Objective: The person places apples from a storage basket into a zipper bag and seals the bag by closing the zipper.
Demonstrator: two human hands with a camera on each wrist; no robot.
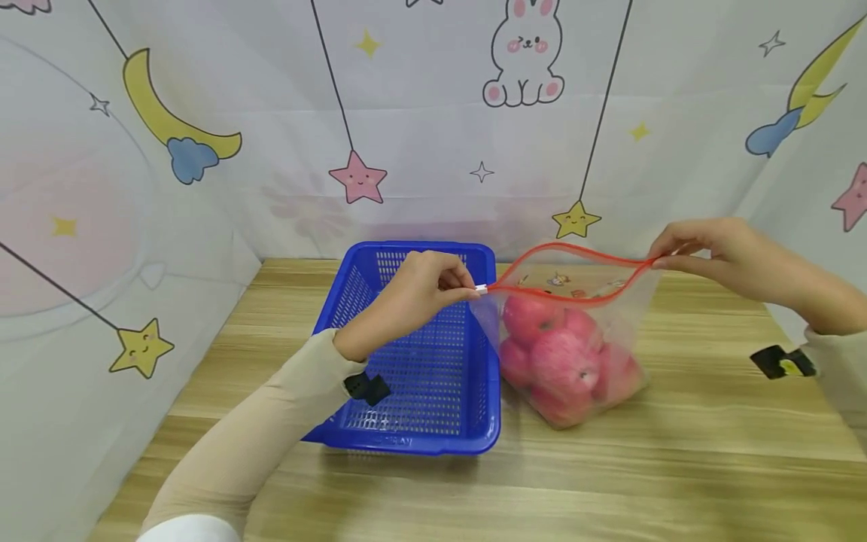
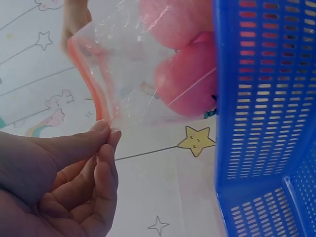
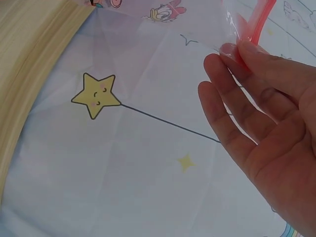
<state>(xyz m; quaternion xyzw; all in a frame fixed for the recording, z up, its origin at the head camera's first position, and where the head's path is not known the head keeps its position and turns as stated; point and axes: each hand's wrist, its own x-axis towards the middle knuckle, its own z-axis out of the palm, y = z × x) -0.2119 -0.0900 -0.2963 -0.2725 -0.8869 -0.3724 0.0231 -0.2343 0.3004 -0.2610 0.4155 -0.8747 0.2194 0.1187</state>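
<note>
A clear zip bag (image 1: 630, 316) with a red zip edge and cartoon prints holds several pink-red apples (image 1: 562, 361). Its mouth gapes between the two hands. My left hand (image 1: 433, 282) pinches the left end of the zip, where a small white slider (image 1: 482, 289) sits at the fingertips. At the opposite corner, my right hand (image 1: 707, 248) pinches the red edge between thumb and index finger; its other fingers (image 3: 217, 106) are loosely bent in the right wrist view. Against the bag's left side stands a blue plastic basket (image 1: 491, 421) with slotted walls, partly covered by the left forearm.
The wooden table (image 1: 643, 482) spreads under the basket and bag. Behind and to the sides hangs a white cloth (image 1: 427, 135) printed with stars, moons and a rabbit. Both sleeves carry a dark patch near the wrist.
</note>
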